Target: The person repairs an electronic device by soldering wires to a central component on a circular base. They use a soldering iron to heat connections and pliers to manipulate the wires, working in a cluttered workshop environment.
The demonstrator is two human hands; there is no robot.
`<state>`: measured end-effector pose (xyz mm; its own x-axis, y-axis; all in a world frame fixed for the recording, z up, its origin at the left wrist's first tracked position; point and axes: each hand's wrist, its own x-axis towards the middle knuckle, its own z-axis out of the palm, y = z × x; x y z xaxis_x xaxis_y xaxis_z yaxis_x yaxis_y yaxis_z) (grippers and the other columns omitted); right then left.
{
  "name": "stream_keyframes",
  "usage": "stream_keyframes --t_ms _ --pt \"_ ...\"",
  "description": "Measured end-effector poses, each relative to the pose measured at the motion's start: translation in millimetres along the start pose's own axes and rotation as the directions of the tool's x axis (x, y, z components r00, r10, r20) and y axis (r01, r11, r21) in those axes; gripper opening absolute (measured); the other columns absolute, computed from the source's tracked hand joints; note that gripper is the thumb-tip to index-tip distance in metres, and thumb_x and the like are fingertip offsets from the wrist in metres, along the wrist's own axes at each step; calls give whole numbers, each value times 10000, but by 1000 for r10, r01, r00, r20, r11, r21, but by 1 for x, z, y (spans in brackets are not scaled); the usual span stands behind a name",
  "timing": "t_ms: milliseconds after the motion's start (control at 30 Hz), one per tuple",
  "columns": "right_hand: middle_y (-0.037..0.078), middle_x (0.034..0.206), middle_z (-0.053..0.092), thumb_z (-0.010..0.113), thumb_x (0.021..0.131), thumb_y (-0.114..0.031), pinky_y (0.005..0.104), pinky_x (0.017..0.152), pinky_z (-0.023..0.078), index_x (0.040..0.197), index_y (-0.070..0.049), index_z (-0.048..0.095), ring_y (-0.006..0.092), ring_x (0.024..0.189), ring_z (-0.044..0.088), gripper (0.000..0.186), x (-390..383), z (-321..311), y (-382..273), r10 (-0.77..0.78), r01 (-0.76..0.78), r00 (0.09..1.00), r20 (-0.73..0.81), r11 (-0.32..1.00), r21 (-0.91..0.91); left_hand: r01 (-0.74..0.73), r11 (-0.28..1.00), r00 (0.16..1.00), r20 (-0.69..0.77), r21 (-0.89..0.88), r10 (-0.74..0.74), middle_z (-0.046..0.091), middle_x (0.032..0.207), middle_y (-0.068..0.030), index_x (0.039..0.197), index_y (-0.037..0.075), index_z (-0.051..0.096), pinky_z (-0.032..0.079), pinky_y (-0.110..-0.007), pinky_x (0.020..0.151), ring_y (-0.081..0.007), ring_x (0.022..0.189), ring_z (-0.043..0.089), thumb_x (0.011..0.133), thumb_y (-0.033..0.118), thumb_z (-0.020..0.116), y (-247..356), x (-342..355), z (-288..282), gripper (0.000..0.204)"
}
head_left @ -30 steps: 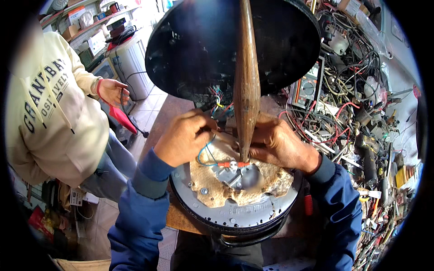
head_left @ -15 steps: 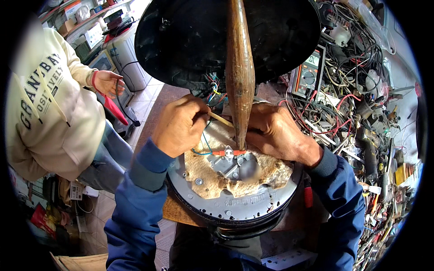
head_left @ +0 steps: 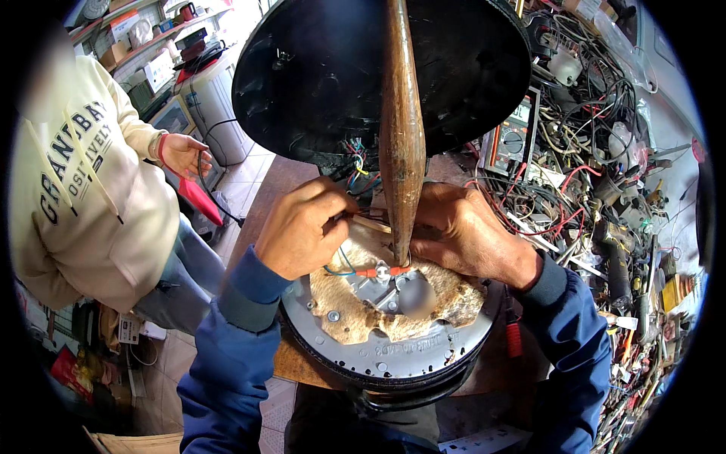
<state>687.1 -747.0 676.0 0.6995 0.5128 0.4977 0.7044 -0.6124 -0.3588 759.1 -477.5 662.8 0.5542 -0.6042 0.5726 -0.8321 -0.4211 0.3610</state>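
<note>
Pinches thin tan strip in L hand, fingers bent in tight; curls R hand opp., w/ fingertips partly hidden behind tapered brown wooden rod, so can't tell whether gripping anything there. Holds both hands over far part of ragged tan sheet, laid on round grey base. Has that base centred in front, btwn forearms, on brown table. Near rod's lower tip, has red-sleeved part w/ clear middle, set across sheet's central opening; can't tell if touching rod. Just below L hand, has blue wire curving nr L end of same part. Just R of base, has red-handled item. Farther back, has big black shell, hollow side showing, w/ bunch of coloured wires at near edge. To R, has multimeter nr shell, then heap of cables & pile of small parts. To L, has person in cream hoodie standing w/ black cord in hand, then white cabinet & loaded shelves behind
</note>
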Motion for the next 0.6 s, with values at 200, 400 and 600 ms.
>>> stream_keyframes --t_ms 200,400,600 --pt "216 990 716 792 768 -59 471 796 577 1026 -3 774 421 924 712 265 9 7 7 -37 34 999 25 993 112 -91 996 993 76 -13 92 682 972 -138 960 48 767 571 -447 801 -347 921 696 840 79 790 -4 1 -2 126" --pt "199 987 731 773 780 -38 470 767 581 1001 -10 772 421 907 721 223 15 8 -2 2 -4 999 38 998 59 -89 994 984 157 57 79 681 951 -150 952 18 749 562 -445 792 -357 915 692 859 82 795 -7 0 -6 122" --pt "183 977 736 794 796 -59 468 775 580 993 -18 775 409 912 721 201 13 8 1 -86 85 996 23 995 46 -87 994 982 173 72 73 672 940 -166 947 8 733 551 -454 786 -376 901 679 893 83 758 -10 -2 -7 96"
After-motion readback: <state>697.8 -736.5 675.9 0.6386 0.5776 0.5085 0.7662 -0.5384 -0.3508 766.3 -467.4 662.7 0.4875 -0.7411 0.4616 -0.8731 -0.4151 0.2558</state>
